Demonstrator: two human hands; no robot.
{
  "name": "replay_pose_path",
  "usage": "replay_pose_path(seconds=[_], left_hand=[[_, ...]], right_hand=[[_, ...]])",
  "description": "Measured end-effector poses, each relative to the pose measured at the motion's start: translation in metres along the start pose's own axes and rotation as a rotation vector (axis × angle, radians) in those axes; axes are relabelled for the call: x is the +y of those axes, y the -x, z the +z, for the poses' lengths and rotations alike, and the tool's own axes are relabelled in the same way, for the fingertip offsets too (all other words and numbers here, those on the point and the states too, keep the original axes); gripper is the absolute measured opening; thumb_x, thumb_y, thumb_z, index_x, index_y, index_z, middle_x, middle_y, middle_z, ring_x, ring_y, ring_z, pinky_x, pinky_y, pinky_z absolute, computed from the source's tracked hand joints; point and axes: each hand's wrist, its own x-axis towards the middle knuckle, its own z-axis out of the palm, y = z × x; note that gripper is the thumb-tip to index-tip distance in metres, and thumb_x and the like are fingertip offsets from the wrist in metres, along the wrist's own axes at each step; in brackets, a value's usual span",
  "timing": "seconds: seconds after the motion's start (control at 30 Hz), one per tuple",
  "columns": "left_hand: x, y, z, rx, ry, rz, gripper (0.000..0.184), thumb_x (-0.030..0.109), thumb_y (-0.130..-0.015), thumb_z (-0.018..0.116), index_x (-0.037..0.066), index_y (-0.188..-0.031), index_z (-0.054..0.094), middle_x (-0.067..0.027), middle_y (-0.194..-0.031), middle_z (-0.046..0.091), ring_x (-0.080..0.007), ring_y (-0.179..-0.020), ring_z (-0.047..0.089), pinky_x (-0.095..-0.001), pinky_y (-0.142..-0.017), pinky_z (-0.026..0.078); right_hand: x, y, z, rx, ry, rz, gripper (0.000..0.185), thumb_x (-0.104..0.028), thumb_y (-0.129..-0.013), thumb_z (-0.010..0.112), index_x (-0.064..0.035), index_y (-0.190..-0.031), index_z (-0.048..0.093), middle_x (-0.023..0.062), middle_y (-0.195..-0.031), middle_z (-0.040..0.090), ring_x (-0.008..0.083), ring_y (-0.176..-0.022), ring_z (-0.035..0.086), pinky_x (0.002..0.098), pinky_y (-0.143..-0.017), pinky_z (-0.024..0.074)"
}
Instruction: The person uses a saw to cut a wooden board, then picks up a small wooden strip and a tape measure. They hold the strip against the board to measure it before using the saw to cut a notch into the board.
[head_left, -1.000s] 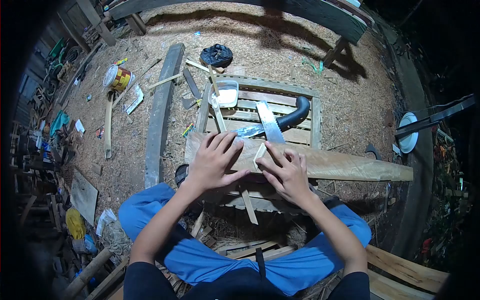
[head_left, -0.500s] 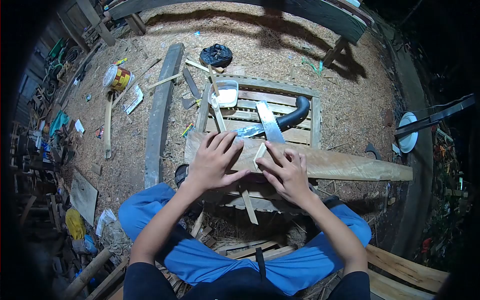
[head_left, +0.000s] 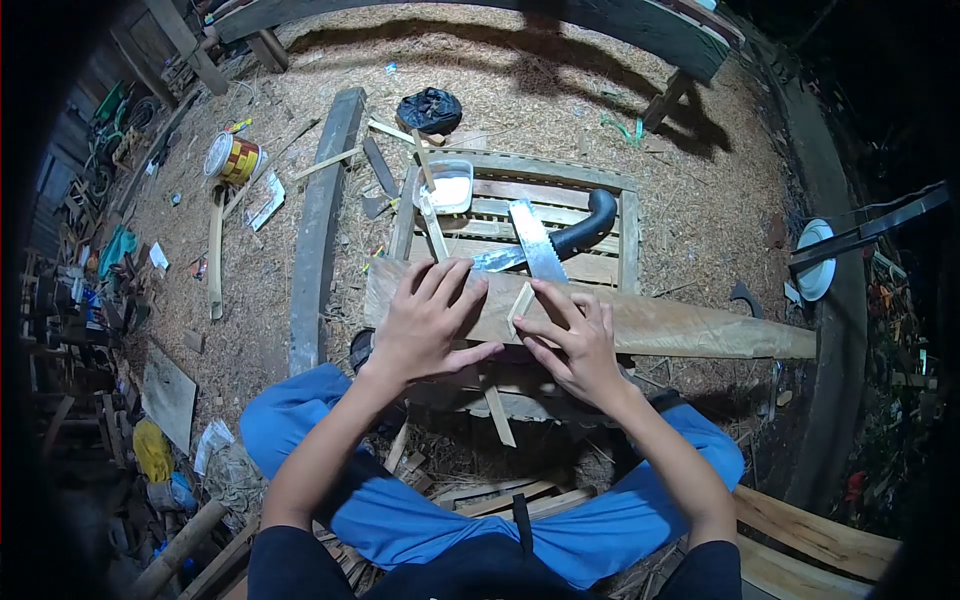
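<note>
A long wooden board lies crosswise in front of me over a slatted wooden frame. My left hand rests on the board's left part, fingers spread, holding nothing visible. My right hand has its fingertips on a small pale wood piece that sits on the board. Beyond the board lie a saw with a metal blade and black handle. A thin strip leans by a plastic tub of white material.
A thick beam lies on the left, with a paint bucket beyond it. A black plastic bag is further ahead. A white plate stands at the right. Wood scraps and shavings cover the ground.
The whole view has shifted very slightly. Both hands keep their places on the board, and the small wood piece stays under my right fingertips.
</note>
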Motion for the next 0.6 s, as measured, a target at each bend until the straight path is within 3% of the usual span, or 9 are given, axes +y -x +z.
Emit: replay_pose_path(seconds=[0.23, 0.6], left_hand=[[0.0016, -0.0035, -0.0030, 0.006, -0.051, 0.012, 0.079, 0.065, -0.087, 0.071, 0.005, -0.137, 0.063, -0.0191, -0.144, 0.057, -0.0354, -0.137, 0.052, -0.0547, -0.118, 0.035], [0.0007, -0.0036, -0.0014, 0.007, -0.047, 0.010, 0.078, 0.064, -0.086, 0.072, 0.004, -0.136, 0.063, -0.0190, -0.145, 0.057, -0.0351, -0.137, 0.052, -0.0542, -0.119, 0.035]], right_hand=[[-0.0009, 0.0014, 0.0010, 0.049, -0.020, -0.016, 0.039, -0.030, -0.091, 0.076, -0.0356, -0.130, 0.075, 0.0038, -0.156, 0.052, 0.0255, -0.116, 0.055, 0.0451, -0.097, 0.0374], [0.0049, 0.0047, 0.0044, 0.040, -0.004, -0.032, 0.045, -0.027, -0.088, 0.077, -0.0376, -0.132, 0.073, 0.0017, -0.158, 0.051, 0.0245, -0.115, 0.055, 0.0453, -0.097, 0.0380]])
